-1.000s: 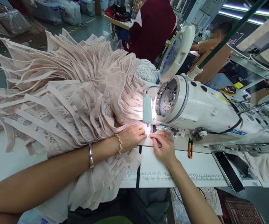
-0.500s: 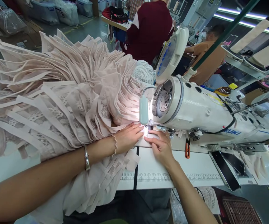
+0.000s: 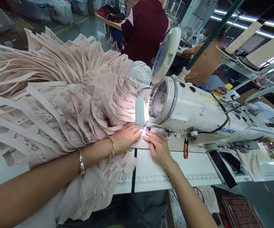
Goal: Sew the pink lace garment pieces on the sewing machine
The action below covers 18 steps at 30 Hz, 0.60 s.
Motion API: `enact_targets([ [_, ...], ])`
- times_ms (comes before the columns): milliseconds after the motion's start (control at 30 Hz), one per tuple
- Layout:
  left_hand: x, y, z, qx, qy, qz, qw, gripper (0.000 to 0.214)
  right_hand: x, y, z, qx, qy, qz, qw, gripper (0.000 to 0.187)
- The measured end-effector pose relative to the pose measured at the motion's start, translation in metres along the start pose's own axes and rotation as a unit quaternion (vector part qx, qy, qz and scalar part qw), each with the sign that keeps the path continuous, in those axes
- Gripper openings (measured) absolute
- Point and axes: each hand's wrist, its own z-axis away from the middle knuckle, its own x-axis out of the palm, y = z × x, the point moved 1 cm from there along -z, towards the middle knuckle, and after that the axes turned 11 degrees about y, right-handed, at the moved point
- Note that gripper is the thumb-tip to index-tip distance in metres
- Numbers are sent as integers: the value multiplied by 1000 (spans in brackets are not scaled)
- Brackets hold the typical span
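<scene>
A white sewing machine (image 3: 191, 109) stands over the table, its needle area brightly lit by a small pale-green lamp (image 3: 140, 111). My left hand (image 3: 127, 138) lies flat on pale pink fabric at the needle's left, fingers stretched toward it. To the right of the needle, my right hand (image 3: 158, 147) has its fingers extended and pressing down by the lit spot. The small piece beneath the fingertips is washed out by glare. A big heap of pale pink lace and mesh garment pieces (image 3: 89, 74) spreads leftward, and some pieces hang off the table's front edge.
Orange-handled thread snips (image 3: 185, 149) lie beside the machine, with a phone (image 3: 222, 169) farther right. A ruler strip (image 3: 153, 180) runs along the table's front edge. Behind the machine are a round magnifier (image 3: 166, 55), white lace (image 3: 140, 72) and a person in maroon (image 3: 144, 30).
The camera view has shifted, so the scene sits slightly farther left. My right fingers have drawn closer together near the needle. My left hand stays flat on the fabric.
</scene>
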Motion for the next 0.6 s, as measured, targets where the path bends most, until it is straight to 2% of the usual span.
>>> enact_targets([
  [233,-1,-1,-6,-22,0,-3,1000,17,-1,-1,-5,17,-32,28,999,42],
  [400,-5,2,-7,-16,42,-11,999,12,1,1,-8,32,-63,32,997,46],
  [600,-11,7,-7,-20,43,-58,997,11,6,4,-5,19,-89,79,993,57],
])
